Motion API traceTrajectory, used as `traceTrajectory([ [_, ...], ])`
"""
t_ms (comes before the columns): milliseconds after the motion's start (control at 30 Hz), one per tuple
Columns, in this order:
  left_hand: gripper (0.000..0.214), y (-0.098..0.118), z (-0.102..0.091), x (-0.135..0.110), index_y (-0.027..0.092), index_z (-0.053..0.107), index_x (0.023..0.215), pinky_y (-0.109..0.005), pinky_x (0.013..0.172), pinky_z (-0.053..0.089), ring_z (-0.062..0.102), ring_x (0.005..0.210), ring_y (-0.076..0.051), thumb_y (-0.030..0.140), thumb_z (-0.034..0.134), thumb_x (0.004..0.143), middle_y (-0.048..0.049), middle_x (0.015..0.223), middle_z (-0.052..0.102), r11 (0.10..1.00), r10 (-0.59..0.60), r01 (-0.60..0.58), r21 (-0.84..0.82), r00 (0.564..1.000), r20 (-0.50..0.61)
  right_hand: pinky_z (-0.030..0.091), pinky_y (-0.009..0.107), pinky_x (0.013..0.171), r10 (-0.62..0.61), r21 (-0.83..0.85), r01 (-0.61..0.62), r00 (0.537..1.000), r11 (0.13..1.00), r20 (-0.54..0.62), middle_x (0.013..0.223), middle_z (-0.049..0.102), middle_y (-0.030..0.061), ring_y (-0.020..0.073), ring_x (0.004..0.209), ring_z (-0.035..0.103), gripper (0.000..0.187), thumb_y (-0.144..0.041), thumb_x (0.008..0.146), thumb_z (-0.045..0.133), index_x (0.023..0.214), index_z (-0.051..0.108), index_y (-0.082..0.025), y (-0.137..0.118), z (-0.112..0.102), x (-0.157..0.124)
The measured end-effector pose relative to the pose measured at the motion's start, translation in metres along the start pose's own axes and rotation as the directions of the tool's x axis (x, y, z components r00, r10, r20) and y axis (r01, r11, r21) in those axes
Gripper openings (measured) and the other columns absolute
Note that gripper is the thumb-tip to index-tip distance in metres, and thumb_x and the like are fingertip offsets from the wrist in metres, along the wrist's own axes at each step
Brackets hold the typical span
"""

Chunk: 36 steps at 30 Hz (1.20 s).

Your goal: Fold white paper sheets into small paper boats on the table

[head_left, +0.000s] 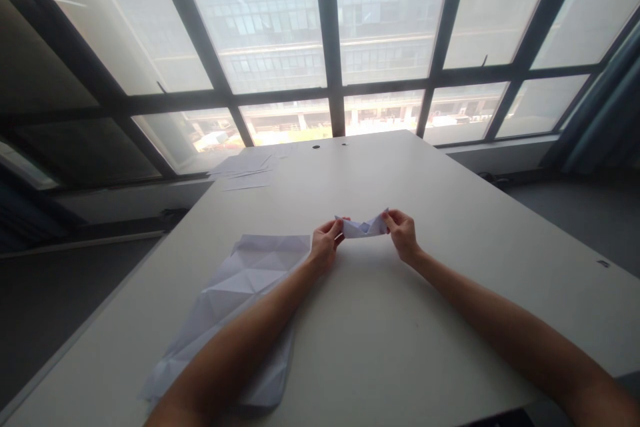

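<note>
A small folded white paper piece (364, 227) is held just above the white table (430, 320), near its middle. My left hand (326, 242) pinches its left end, fingers closed. My right hand (401, 231) pinches its right end, fingers closed too. The paper stretches between both hands with a pointed corner sticking up on the right side.
A large creased sheet of white paper (235, 310) lies flat on the table under my left forearm. Several more loose sheets (250, 170) lie at the far left corner. Two small round holes (316, 146) sit near the far edge. Tall windows stand behind the table.
</note>
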<state>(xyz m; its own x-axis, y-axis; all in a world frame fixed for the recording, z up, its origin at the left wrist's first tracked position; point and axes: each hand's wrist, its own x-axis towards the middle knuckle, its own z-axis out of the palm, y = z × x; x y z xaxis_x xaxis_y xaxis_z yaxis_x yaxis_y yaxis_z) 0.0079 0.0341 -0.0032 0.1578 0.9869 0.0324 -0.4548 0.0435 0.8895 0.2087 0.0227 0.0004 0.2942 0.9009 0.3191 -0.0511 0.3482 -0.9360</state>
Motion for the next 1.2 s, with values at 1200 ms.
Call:
traceTrajectory([
  [1200, 0.056, 0.009, 0.009, -0.007, 0.025, 0.057, 0.114, -0.043, 0.103, 0.04, 0.057, 0.119, -0.024, 0.037, 0.084, 0.068, -0.0104, 0.132, 0.059, 0.988, 0.105, -0.074, -0.139, 0.968, 0.23, 0.056, 0.046, 0.082, 0.075, 0.17, -0.112, 0.974, 0.979, 0.214, 0.098, 0.074, 0.006, 0.0282, 0.091, 0.067, 0.039, -0.035, 0.059, 0.087, 0.094, 0.076, -0.02, 0.002, 0.003, -0.006],
])
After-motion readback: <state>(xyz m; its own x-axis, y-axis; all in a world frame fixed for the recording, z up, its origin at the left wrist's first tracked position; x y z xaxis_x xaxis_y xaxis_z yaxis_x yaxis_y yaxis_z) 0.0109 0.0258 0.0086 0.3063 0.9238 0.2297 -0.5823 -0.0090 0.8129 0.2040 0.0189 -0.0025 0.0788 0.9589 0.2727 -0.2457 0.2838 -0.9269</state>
